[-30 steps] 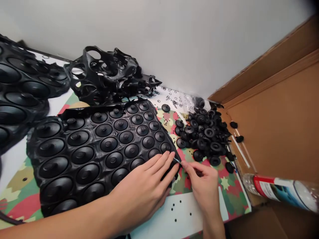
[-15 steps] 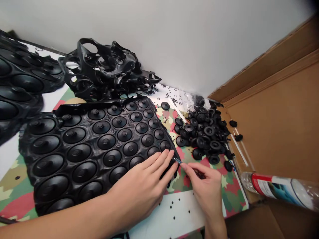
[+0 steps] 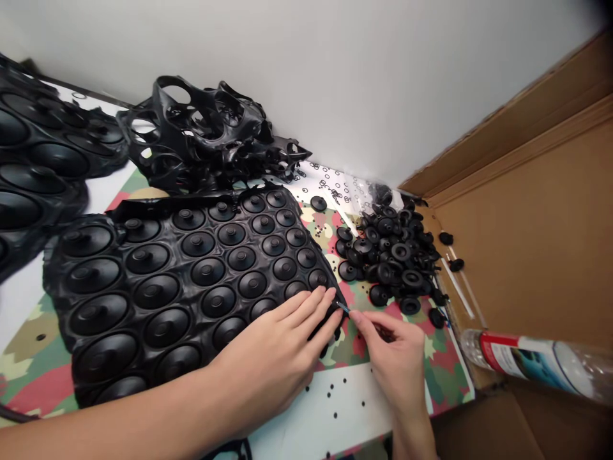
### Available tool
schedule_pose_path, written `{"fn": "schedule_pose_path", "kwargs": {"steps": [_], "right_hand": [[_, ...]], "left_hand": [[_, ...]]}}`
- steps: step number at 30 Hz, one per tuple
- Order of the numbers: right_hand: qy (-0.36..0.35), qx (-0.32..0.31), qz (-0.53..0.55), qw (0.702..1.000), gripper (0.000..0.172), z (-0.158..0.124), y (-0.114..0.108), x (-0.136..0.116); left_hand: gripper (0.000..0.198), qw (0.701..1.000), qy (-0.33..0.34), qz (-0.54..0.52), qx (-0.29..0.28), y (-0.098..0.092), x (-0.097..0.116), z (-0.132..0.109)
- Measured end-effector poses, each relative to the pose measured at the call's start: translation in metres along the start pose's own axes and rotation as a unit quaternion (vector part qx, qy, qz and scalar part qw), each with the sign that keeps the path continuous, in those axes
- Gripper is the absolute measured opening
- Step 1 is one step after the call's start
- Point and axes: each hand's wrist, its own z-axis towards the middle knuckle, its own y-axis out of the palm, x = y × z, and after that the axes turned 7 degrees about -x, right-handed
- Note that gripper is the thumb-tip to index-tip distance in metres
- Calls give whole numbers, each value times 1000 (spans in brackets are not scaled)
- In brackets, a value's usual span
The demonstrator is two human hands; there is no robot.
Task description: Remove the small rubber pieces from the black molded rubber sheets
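Black sheet of cups: lies on the patterned cloth, mostly beyond and to the left of the left hand, its near right corner running in under those fingers. Left fingers straight, close together, laid flat on the sheet; thumb hidden, so cannot tell whether it pinches the edge from beneath. Right hand: thumb and forefinger closed together on a thin tool, its tip at the sheet's edge just beside the left forefinger (exact contact too small to make out). Change over the last second: slight. The view has shifted a little, yet tool tip and left fingers keep to the same corner, and no cup is seen coming loose there. Reading: work judged to be held at one spot, not moved along the sheet. Farther out: heap of loose cups beyond the right fingers; black bits on a white board nearer the wearer than the fingertips; holed scrap well past the left fingertips; second sheet far to their left; bottle right of the right fingers, beside cardboard.
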Motion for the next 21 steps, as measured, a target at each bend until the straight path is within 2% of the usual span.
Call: {"fn": "schedule_pose_path", "kwargs": {"steps": [7, 12, 18, 21], "right_hand": [[-56, 36, -32, 997, 32, -2, 6, -3], [-78, 42, -66, 994, 34, -7, 5, -2], [-87, 28, -69, 993, 31, -11, 1, -2], [-127, -3, -90, 988, 34, -13, -1, -7]], "left_hand": [[62, 1000, -3, 5, 29, 5, 1, 0], [63, 1000, 10, 12, 21, 6, 2, 0], [61, 999, 17, 20, 19, 5, 3, 0], [62, 999, 17, 22, 18, 3, 2, 0]]}}
